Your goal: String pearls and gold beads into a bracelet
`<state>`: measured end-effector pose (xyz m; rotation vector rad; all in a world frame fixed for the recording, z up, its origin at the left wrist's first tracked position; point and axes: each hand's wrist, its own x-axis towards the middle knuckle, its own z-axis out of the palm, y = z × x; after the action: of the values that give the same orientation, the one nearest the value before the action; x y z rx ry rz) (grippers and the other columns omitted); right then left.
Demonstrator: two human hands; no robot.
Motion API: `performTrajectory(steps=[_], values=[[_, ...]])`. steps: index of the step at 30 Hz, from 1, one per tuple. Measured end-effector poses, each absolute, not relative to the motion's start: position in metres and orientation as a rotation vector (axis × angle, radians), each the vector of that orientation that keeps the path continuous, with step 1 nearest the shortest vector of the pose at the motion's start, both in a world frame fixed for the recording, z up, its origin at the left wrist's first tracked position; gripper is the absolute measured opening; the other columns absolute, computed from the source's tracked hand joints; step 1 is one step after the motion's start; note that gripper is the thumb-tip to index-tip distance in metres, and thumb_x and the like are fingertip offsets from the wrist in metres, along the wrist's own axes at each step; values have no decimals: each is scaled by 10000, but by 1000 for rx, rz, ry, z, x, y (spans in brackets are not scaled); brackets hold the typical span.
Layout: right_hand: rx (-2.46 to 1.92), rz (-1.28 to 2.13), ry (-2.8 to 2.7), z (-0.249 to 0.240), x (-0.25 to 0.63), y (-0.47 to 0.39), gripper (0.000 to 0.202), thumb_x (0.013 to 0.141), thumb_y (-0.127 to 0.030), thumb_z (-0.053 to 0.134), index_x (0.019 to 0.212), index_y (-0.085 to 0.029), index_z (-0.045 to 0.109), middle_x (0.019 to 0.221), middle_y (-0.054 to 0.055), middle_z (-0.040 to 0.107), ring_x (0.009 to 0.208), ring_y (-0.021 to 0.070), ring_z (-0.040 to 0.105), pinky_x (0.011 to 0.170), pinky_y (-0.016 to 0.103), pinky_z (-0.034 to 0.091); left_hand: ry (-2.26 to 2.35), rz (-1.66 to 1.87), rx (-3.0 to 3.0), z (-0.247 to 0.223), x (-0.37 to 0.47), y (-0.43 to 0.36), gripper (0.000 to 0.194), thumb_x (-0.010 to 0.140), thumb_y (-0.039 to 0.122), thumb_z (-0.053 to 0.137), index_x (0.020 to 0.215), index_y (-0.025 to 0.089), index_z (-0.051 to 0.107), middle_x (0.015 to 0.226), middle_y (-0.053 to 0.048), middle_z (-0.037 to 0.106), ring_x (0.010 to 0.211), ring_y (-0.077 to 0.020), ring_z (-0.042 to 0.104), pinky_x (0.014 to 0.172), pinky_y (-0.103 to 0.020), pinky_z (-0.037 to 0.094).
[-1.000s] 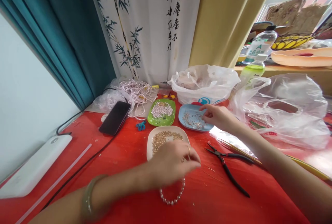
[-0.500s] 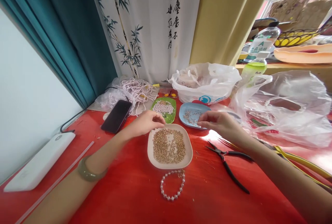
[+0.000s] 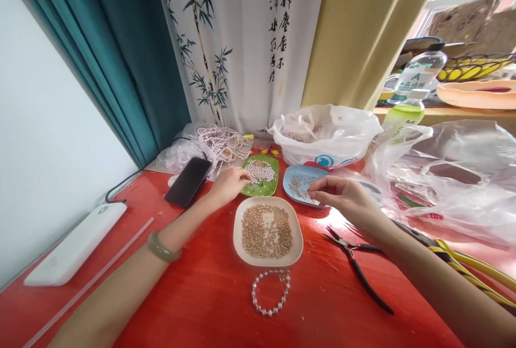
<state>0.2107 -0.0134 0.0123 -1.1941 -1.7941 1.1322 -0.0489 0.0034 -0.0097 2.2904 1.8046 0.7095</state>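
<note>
My left hand (image 3: 229,184) is at the left edge of a green tray (image 3: 262,189) of pale pearl beads, its fingers closed together; anything between them is too small to see. Over the right part of a blue tray (image 3: 287,180) with small metal pieces, my right hand (image 3: 332,192) has thumb and fingertips pinched; what they hold cannot be made out. In front of both stands a cream tray (image 3: 299,240) full of gold beads. Nearer me lies a silver bead bracelet (image 3: 253,292) in a loop.
Black-handled pliers (image 3: 358,270) lie under my right forearm, beside yellow-handled tools (image 3: 463,262). A phone (image 3: 188,181) and a white power bank (image 3: 76,243) are at the left. Bead strands (image 3: 226,141) and plastic bags (image 3: 330,133) stand behind.
My left hand has moved from the cream tray's upper edge back to the green tray. My right hand stays at the blue tray. The view has shifted slightly.
</note>
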Motion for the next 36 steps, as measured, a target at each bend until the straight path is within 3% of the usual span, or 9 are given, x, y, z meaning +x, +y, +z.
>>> performTrajectory(steps=[5, 9, 12, 15, 18, 21, 25, 30, 36], values=[[-1101, 1118, -1782, 18, 214, -15, 146, 690, -310, 600, 719, -173, 558, 668, -7, 541, 596, 103, 476, 554, 242, 385, 1785, 717, 2279, -19, -38, 23, 86, 671, 226, 616, 726, 229, 682, 809, -26, 676, 860, -233, 537, 715, -326, 394], [-1039, 1142, -1740, 23, 214, -16, 185, 692, -325, 603, 787, -177, 545, 684, -11, 532, 605, 102, 485, 551, 241, 401, 1720, 744, 2237, -23, -31, 28, 50, 634, 192, 644, 636, 228, 679, 747, -17, 674, 768, -210, 559, 672, -306, 396], [-1071, 1114, -1738, 26, 214, -19, 192, 691, -335, 605, 779, -170, 565, 681, -4, 553, 613, 105, 497, 578, 254, 412, 1686, 832, 2177, -24, -33, 27, 53, 632, 184, 644, 597, 216, 669, 752, -26, 669, 810, -219, 547, 721, -324, 390], [-1115, 1079, -1743, 27, 213, -21, 196, 681, -348, 612, 740, -162, 589, 690, 12, 584, 618, 112, 510, 596, 270, 420, 1644, 964, 2074, -20, -33, 21, 62, 677, 211, 611, 662, 191, 667, 813, -47, 664, 844, -208, 544, 757, -332, 394], [-1095, 1065, -1751, 26, 210, -23, 198, 676, -353, 612, 727, -163, 596, 689, 18, 597, 616, 117, 522, 599, 280, 428, 1550, 1063, 1923, -11, -25, 9, 147, 732, 254, 561, 796, 159, 653, 807, -58, 666, 719, -152, 576, 672, -287, 440], [-1030, 1033, -1735, 25, 205, -27, 189, 678, -332, 604, 764, -167, 573, 708, 24, 600, 646, 130, 551, 607, 286, 448, 1195, 1221, 1409, 0, -10, -8, 163, 644, 246, 659, 770, 144, 650, 812, -59, 663, 700, -131, 585, 645, -256, 453], [-1013, 754, -1789, 27, 195, -42, 116, 721, -258, 556, 801, -181, 521, 736, 29, 603, 696, 137, 578, 618, 277, 472, 931, 1202, 1014, 8, 7, -30, 148, 553, 182, 729, 681, 152, 660, 705, -20, 658, 661, -93, 582, 652, -219, 440], [-1000, 260, -1946, 32, 188, -63, 28, 764, -186, 501, 790, -195, 494, 716, 11, 621, 607, 107, 579, 538, 229, 460, 859, 1152, 976, 9, 17, -43, 139, 559, 168, 728, 681, 150, 664, 693, -16, 659, 663, -85, 585, 634, -202, 428], [-947, -37, -2002, 33, 187, -70, 49, 783, -151, 484, 792, -199, 476, 693, -7, 625, 602, 101, 584, 541, 222, 437, 837, 1145, 986, 9, 22, -48, 145, 543, 172, 737, 656, 140, 652, 664, -3, 632, 609, -75, 562, 619, -214, 427]])
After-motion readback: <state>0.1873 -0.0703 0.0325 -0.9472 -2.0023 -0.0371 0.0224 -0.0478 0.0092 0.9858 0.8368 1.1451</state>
